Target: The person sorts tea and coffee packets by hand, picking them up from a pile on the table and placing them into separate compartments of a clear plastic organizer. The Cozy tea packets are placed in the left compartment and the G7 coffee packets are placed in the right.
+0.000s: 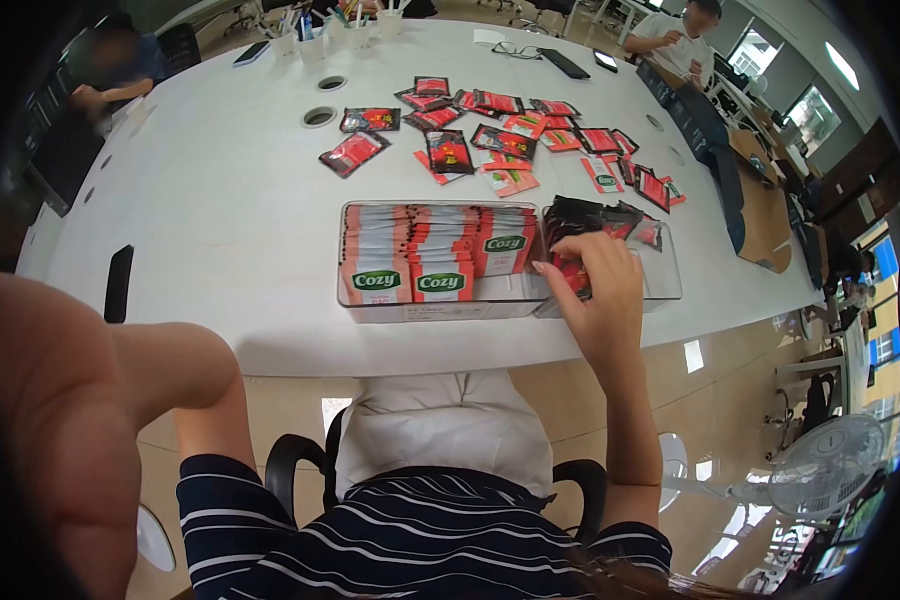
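Observation:
My right hand (604,292) is over the right clear tray (663,283), its fingers curved and the thumb apart from the index finger. Beneath it lie dark red and black sachets (574,213), partly covered by the fingers. Beside that stands a clear tray (510,297) with rows of upright pink and white Cozy sachets (440,282). My left hand (65,430) is raised close to the camera at the left edge, large and cut off, its fingers out of sight.
Loose red, black and pink sachets (450,152) are scattered across the white table (220,200) behind the trays. An opened cardboard box (760,215) lies at the right edge. Cups of pens (360,35), glasses and phones are farther back. Two people sit across.

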### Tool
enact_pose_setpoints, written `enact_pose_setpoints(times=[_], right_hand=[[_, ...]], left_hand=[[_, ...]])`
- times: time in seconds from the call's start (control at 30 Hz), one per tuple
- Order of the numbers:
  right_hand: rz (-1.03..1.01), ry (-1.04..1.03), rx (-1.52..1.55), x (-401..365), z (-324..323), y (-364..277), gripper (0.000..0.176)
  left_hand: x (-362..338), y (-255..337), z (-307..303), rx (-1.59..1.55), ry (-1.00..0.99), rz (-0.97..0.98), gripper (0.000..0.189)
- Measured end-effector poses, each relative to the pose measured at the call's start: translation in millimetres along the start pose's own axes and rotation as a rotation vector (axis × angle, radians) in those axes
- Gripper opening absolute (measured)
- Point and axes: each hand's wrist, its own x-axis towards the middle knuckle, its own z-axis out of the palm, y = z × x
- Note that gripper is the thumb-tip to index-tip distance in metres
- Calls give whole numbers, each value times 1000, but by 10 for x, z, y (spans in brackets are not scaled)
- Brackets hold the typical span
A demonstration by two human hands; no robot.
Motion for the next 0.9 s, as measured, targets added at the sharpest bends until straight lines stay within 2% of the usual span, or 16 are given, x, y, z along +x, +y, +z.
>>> enact_pose_setpoints(times=[0.13,0.2,0.27,0.33,0.4,0.47,0.67,0.83,0.9], right_hand=[[-21,208,37,-120,-383,19,24],[-62,418,161,-111,-802,-56,21],[-244,761,210,-124,-1307,-170,33],[-401,731,88,-181,-2050,-357,47],[-645,573,-206,-119,-2550,-491,46],[-766,428,-390,-43,-2745,-539,45],[-756,291,-545,-47,-2742,-413,42],[-694,261,-591,-74,-2591,-275,40],[-680,256,-606,-69,-2548,-243,39]], left_hand=[[174,50,163,-33,36,-12,23],[290,88,266,-69,63,-30,22],[401,132,379,-116,99,-58,21],[502,181,484,-160,138,-84,21],[579,237,581,-199,171,-112,20],[641,298,652,-220,201,-130,20],[679,462,754,-207,293,-206,21],[739,498,879,-42,481,-178,16],[709,448,791,-37,405,-141,17]])
